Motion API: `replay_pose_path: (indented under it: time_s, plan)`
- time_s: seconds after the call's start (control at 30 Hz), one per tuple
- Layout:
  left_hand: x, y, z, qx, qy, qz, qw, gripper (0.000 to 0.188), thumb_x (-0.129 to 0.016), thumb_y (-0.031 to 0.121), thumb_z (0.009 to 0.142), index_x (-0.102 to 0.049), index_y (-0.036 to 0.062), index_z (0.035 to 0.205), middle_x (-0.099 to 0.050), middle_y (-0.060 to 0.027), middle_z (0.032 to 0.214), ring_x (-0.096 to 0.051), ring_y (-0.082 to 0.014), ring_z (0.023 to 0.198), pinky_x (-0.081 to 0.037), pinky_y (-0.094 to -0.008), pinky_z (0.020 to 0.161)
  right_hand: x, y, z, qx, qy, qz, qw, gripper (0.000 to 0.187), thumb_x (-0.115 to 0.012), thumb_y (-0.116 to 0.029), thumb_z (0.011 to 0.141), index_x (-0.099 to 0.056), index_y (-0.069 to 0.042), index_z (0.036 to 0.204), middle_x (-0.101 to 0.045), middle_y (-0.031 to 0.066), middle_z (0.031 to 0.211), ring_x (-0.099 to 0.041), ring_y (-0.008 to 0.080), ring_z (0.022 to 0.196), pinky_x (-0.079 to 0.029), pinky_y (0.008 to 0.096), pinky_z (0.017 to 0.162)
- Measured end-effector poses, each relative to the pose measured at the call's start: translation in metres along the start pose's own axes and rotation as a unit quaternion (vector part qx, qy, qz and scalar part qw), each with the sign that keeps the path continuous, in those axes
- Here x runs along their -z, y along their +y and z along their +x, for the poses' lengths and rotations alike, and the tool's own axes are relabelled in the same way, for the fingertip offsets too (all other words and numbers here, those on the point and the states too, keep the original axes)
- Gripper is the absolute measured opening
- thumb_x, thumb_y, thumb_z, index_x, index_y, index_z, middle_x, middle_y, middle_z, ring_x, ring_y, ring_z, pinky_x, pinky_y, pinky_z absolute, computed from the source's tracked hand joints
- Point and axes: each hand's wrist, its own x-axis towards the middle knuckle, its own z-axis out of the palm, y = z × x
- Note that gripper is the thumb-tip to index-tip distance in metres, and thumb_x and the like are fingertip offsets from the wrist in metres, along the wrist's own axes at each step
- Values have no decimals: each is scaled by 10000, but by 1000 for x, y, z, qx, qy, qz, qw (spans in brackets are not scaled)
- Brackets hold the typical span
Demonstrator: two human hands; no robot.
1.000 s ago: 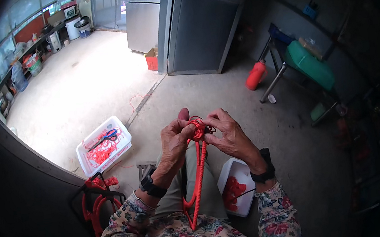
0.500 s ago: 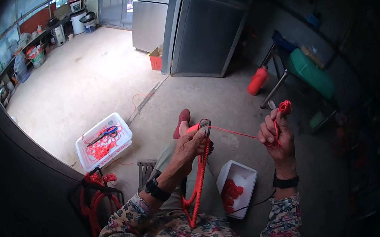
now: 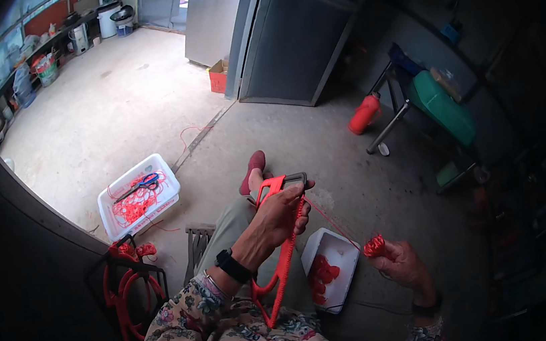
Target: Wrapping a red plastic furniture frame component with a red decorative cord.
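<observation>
My left hand [image 3: 275,221] grips a long red cord-wrapped frame [image 3: 283,270] above my lap. The frame's upper end is bare dark metal; tight coils of cord cover its right side. A thin red cord [image 3: 334,225] runs from near the left fingers to a small bundle of red cord [image 3: 375,246]. My right hand [image 3: 401,265] closes around this bundle, out to the right of my knees. Left of my legs, a white plastic basin [image 3: 173,196] on the floor holds tangled red cord ends [image 3: 134,205] and blue-handled scissors [image 3: 147,181].
A white box [image 3: 350,256] with red cord bundles [image 3: 324,276] stands beside my right leg. At left lean more red-wrapped frames [image 3: 124,295]. Beyond are a red thermos [image 3: 364,115], a table with a green cover [image 3: 442,104], a dark door [image 3: 298,39] and a refrigerator [image 3: 209,33].
My right hand has dropped toward me with the cord bundle, so the cord now slopes down. My left hand has shifted slightly on the frame, and the frame's upper end shows more.
</observation>
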Motion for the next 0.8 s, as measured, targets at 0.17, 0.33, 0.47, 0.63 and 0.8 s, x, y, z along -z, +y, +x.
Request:
replay_pose_path:
  time_s: [0.17, 0.33, 0.47, 0.63, 0.8]
  plan:
    - [1, 2, -1, 11, 25, -28, 999, 208, -433, 263, 962, -507, 70, 938, -540, -58, 657, -483, -165, 478, -349, -267, 399, 0, 21, -9, -25, 5, -23, 999, 222, -658, -207, 879, -632, -19, 993, -546, -34, 656, -453, 32, 615, -403, 233, 567]
    - [2, -5, 0, 11, 48, -52, 997, 151, -404, 176, 909, -485, 50, 890, -541, -66, 665, -477, -161, 479, -348, -273, 389, 18, 33, 15, 19, 83, -100, 991, 270, -633, -265, 903, -614, -3, 965, -560, 6, 673, -484, 57, 638, -420, 262, 581]
    - [2, -7, -2, -40, 43, -49, 997, 116, -483, 124, 906, -506, 31, 973, -548, -97, 697, -519, -202, 518, -416, -311, 415, 35, 21, 66, 42, 148, -135, 979, 333, -616, -311, 913, -565, -7, 1041, -588, 66, 759, -532, 134, 669, -451, 319, 643]
    - [12, -5, 0, -337, 177, 137, 915, 365, -560, 82, 905, -460, -10, 1244, -596, -104, 935, -613, -200, 860, -523, -298, 681, 22, -32, 130, 176, 207, -196, 942, 263, -582, -225, 911, -533, -36, 1088, -614, 137, 863, -613, 275, 734, -473, 366, 696]
    - [8, 21, 10, -424, 148, 233, 863, 450, -655, 223, 898, -501, -20, 1244, -594, -104, 1055, -594, -141, 929, -504, -253, 754, -14, -74, 177, 409, 136, -410, 804, 277, -648, -97, 825, -602, -73, 1096, -646, 82, 948, -587, 248, 893, -423, 352, 797]
